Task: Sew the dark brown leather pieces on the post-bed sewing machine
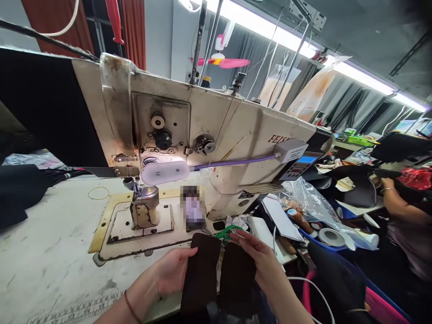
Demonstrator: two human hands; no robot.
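Note:
My left hand [173, 272] grips a dark brown, flat, round-cornered piece [201, 276] by its left edge, thumb on the face. A similar dark brown piece [237, 279] is held by my right hand [261, 256] at its upper right edge. The two pieces hang side by side with a narrow gap between them; whether they join lower down I cannot tell. Just beyond them stands a post-bed sewing machine [232, 121]. Its metal post [146, 207] rises from the bed plate, up and left of my hands. A lit purple lamp [165, 173] hangs above the post.
A ruler strip [84, 308] runs along the front of the white tabletop [43, 252]. Right of the machine lie a tape roll [331, 237], thread spools [299, 220] and clear plastic [324, 207]. Another person's arm [398, 204] is at the far right. Dark fabric [20, 193] lies left.

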